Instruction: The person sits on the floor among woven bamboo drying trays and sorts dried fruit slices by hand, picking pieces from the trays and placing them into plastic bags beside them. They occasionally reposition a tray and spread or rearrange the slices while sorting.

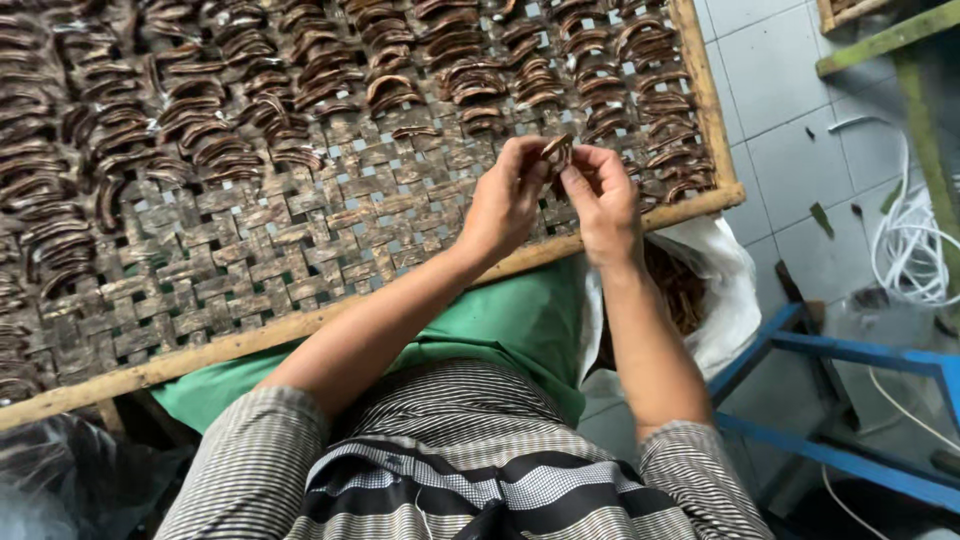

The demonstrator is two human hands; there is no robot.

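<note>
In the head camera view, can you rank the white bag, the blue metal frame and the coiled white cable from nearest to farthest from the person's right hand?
Measured from the right hand:
1. White bag, just below and right of it, beside the tray's wooden edge.
2. Blue metal frame, lower right, on the tiled floor.
3. Coiled white cable, far right edge of the view.

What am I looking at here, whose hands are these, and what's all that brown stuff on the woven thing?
This is one picture from a camera worn on a person's head, looking down at their own arms. The left hand and right hand meet above a woven tray with a pale wooden frame, pinching a small brown curved strip between the fingertips. Rows of similar dark curved strips cover the tray's far part. A white bag holding more brown pieces sits at the right, over a tiled floor.
</note>
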